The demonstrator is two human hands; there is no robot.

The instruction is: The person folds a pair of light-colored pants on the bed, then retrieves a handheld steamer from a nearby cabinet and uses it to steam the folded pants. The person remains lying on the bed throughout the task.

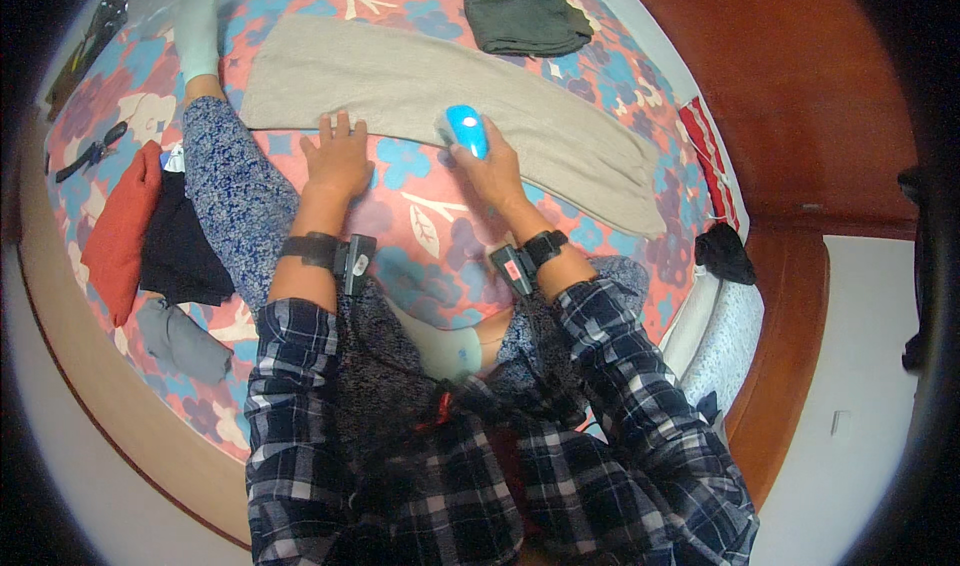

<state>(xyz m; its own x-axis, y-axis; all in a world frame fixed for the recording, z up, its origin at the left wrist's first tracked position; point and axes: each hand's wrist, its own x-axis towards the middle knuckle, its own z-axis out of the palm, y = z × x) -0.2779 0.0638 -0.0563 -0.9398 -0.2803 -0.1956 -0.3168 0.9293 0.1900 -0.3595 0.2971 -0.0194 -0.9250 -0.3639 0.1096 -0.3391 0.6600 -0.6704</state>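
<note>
Across the patterned bed sheet lies a pair of light beige knit trousers, folded lengthwise and spread nearly flat. My left hand rests with fingers spread, the fingertips on the near edge of the trousers and the palm over the sheet. In my right hand is a rounded blue lint shaver, gripped above the near edge of the fabric. Its underside is hidden, so I cannot tell whether it touches the cloth.
A folded dark green garment lies beyond the trousers. To the left are red, black and grey folded clothes and a black slim object. Black cloth sits at right, near a wooden panel.
</note>
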